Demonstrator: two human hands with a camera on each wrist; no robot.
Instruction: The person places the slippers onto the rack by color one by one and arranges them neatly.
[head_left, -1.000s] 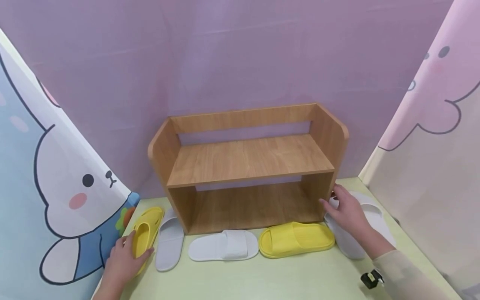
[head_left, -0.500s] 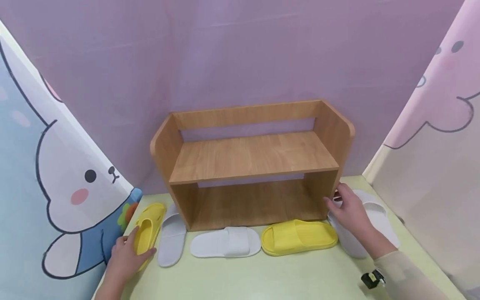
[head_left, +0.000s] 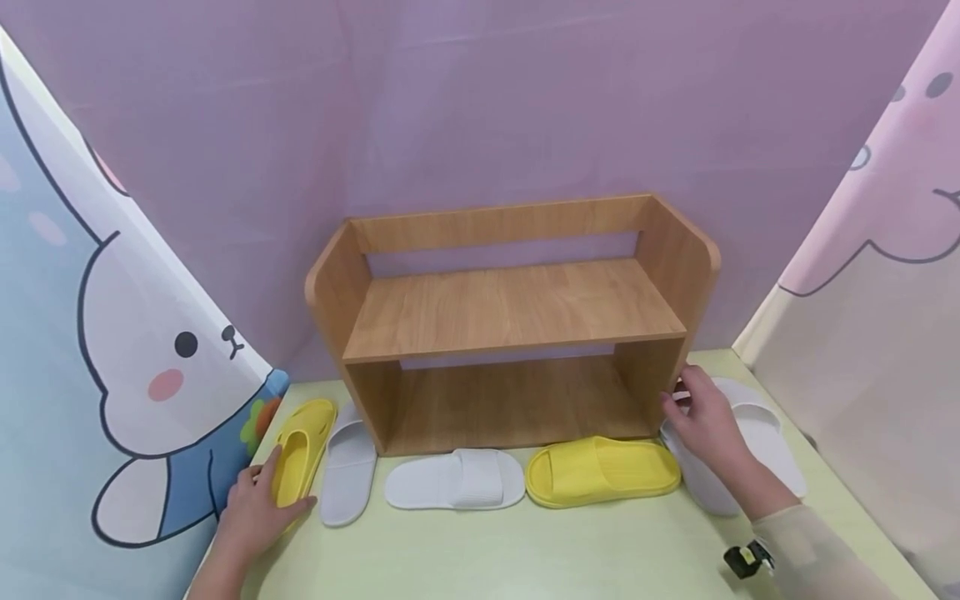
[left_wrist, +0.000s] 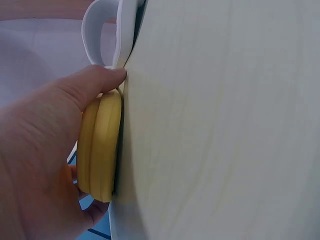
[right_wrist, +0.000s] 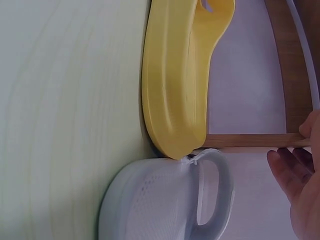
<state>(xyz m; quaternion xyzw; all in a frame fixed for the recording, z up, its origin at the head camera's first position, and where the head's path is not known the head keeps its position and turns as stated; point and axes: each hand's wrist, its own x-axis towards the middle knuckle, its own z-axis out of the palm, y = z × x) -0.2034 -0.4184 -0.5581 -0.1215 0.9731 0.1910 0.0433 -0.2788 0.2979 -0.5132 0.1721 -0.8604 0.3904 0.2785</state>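
Observation:
In the head view my left hand [head_left: 253, 510] grips the heel end of a yellow clog [head_left: 311, 419] at the far left. Its thumb lies along the near side and the fingers along the far side, as the left wrist view shows around the yellow heel [left_wrist: 104, 150]. My right hand [head_left: 707, 427] holds the front edge of the right side panel of a two-tier wooden shoe rack [head_left: 517, 304]. Seen from the right wrist, thumb and fingers lie on opposite faces of that panel [right_wrist: 250, 140]. Both tiers of the rack are bare.
Beside the clog lies a grey slipper [head_left: 347, 487]. A white slipper [head_left: 420, 485] and a yellow slipper [head_left: 581, 471] lie sideways before the rack. Light grey slippers [head_left: 768, 442] sit at its right, partly behind my hand. A purple curtain [head_left: 510, 100] hangs behind.
The head view has shifted a little, so the scene sits slightly higher and further right. Both hands keep their hold on the clog and the rack.

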